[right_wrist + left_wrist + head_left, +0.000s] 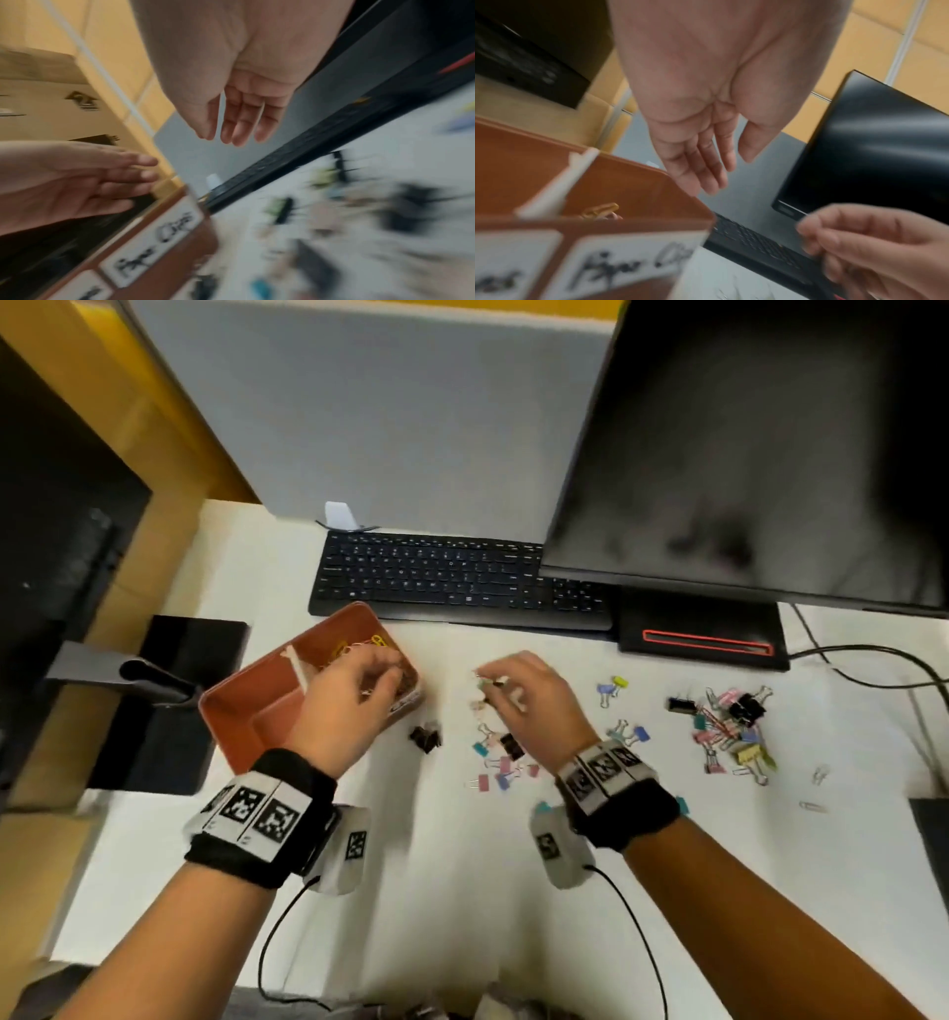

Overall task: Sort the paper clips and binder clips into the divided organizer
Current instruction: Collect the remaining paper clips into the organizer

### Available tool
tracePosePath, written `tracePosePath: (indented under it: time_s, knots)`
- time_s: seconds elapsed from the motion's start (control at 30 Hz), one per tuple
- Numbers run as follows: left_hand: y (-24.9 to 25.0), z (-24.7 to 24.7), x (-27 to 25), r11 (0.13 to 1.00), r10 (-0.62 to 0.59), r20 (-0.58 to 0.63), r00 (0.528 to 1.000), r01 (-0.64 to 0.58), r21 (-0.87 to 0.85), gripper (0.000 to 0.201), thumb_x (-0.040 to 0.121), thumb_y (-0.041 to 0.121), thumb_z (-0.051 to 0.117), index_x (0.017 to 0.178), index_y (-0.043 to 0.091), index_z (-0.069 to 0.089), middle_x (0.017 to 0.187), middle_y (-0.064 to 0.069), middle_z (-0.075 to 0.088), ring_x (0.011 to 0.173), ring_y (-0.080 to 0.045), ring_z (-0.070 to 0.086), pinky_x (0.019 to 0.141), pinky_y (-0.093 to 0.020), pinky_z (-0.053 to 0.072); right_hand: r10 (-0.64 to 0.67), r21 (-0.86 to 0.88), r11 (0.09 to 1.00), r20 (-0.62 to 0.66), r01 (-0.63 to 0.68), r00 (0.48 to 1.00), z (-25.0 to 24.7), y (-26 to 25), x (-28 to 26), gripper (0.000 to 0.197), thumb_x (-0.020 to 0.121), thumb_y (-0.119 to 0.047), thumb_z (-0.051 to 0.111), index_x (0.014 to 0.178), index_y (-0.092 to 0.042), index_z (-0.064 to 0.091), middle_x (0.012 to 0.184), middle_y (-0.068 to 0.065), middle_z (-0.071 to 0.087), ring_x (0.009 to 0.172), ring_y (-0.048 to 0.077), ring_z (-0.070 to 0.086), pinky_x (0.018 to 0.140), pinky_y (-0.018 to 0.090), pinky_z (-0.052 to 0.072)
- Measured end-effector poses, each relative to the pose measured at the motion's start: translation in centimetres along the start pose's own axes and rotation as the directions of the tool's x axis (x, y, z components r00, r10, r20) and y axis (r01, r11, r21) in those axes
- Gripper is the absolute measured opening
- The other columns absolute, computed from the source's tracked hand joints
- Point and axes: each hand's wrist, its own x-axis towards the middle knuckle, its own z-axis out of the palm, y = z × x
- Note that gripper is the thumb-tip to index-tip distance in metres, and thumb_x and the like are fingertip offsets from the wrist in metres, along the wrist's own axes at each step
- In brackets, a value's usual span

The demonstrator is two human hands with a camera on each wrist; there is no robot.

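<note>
Bare forearms, no sleeves. Each wrist wears a black strap (257,819) banded with white blocks printed with black square markers (598,770); a grey camera pod (557,847) trails a thin black cable (642,942).

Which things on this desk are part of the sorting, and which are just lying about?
Part of the job:
organizer
yellow paper clips
scattered binder clips
left hand
right hand

Just lying about:
keyboard
monitor
cable
</note>
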Motion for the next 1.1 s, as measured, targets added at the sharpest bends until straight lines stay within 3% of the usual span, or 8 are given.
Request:
tracePosePath:
  time_s: [0.1, 0.23, 0.37, 0.5, 0.63, 0.83, 0.97, 1.1]
  knots:
    - [2.4, 4.2, -0.3, 0.997, 0.067, 0.124, 0.990, -0.061, -0.054, 0.018, 0.091, 0.019, 0.055, 0.108, 0.016, 0.061, 0.097, -0.002, 0.067, 0.079, -0.010, 0.062, 0.069, -0.016, 0.046, 0.149, -0.096, 0.981, -0.185, -0.168, 0.971, -5.4, 6.7, -5.3, 0.017, 0.086, -0.012, 0.062, 0.101, -0.019, 0.066, 0.098, -0.004, 0.056, 0.072, -0.002, 0.051, 0.069, 0.006, 0.042]
    - [7.1, 11.0, -0.9, 0.991, 0.102, 0.293, 0.951, -0.072, -0.111, 0.019, 0.090, 0.018, 0.055, 0.108, 0.021, 0.059, 0.090, 0.004, 0.066, 0.076, -0.013, 0.063, 0.066, -0.023, 0.050, 0.353, -0.136, 0.893, -0.375, -0.428, 0.857, -11.9, 14.1, -12.1, 0.025, 0.078, -0.008, 0.069, 0.101, -0.018, 0.064, 0.091, 0.001, 0.054, 0.074, 0.020, 0.057, 0.073, 0.036, 0.053]
    - [11.5, 18.6, -1.1, 0.987, 0.123, 0.445, 0.887, -0.064, -0.146, 0.022, 0.086, 0.013, 0.058, 0.106, 0.022, 0.057, 0.085, 0.004, 0.063, 0.066, -0.010, 0.062, 0.068, -0.026, 0.052, 0.511, -0.122, 0.800, -0.376, -0.588, 0.773, -16.4, 18.7, -15.4, 0.047, 0.073, -0.022, 0.076, 0.115, -0.019, 0.055, 0.097, 0.004, 0.054, 0.088, 0.023, 0.057, 0.087, 0.042, 0.047]
    - [14.6, 25.6, -0.4, 0.979, 0.185, 0.494, 0.850, -0.205, -0.013, 0.038, 0.082, 0.016, 0.063, 0.118, 0.020, 0.053, 0.118, -0.007, 0.053, 0.099, -0.021, 0.057, 0.092, -0.033, 0.048, 0.522, -0.093, 0.824, -0.261, -0.559, 0.812, -18.6, 20.8, -14.7, 0.061, 0.071, -0.026, 0.078, 0.125, -0.025, 0.049, 0.112, 0.007, 0.056, 0.104, 0.022, 0.055, 0.095, 0.038, 0.044]
    - [16.5, 30.1, 1.4, 0.942, 0.158, 0.430, 0.889, -0.267, 0.206, 0.047, 0.079, 0.022, 0.066, 0.123, 0.029, 0.049, 0.139, -0.007, 0.033, 0.126, -0.031, 0.037, 0.105, -0.042, 0.038, 0.463, -0.105, 0.865, -0.207, -0.490, 0.862, -19.2, 21.9, -11.5, 0.057, 0.075, -0.024, 0.073, 0.127, -0.029, 0.051, 0.126, 0.008, 0.049, 0.115, 0.025, 0.050, 0.102, 0.029, 0.038]
    - [16.5, 32.6, 3.8, 0.923, 0.076, 0.455, 0.887, -0.235, 0.305, 0.031, 0.076, 0.024, 0.071, 0.106, 0.029, 0.063, 0.136, -0.002, 0.029, 0.120, -0.029, 0.038, 0.102, -0.041, 0.041, 0.424, -0.220, 0.878, -0.054, -0.425, 0.904, -18.8, 22.7, -7.7, 0.042, 0.077, -0.025, 0.073, 0.117, -0.029, 0.061, 0.146, 0.007, 0.028, 0.127, 0.028, 0.036, 0.107, 0.032, 0.033]
    - [16.1, 33.0, 3.7, 0.934, 0.083, 0.434, 0.897, -0.222, 0.281, 0.012, 0.071, 0.026, 0.077, 0.080, 0.027, 0.069, 0.134, 0.003, 0.028, 0.107, -0.025, 0.051, 0.097, -0.038, 0.046, 0.410, -0.122, 0.900, -0.088, -0.418, 0.908, -18.7, 23.8, -7.6, 0.030, 0.076, -0.017, 0.074, 0.105, -0.018, 0.069, 0.132, 0.006, 0.040, 0.109, 0.016, 0.043, 0.088, -0.001, 0.024]
    - [15.8, 33.0, 3.3, 0.947, 0.134, 0.420, 0.897, -0.241, 0.213, 0.008, 0.072, 0.021, 0.077, 0.077, 0.021, 0.071, 0.139, 0.003, 0.030, 0.098, -0.017, 0.057, 0.095, -0.033, 0.049, 0.420, 0.090, 0.907, -0.207, -0.411, 0.883, -19.5, 24.4, -8.6, 0.028, 0.071, -0.016, 0.079, 0.098, -0.013, 0.070, 0.112, 0.003, 0.048, 0.091, 0.009, 0.053, 0.080, 0.003, 0.040]
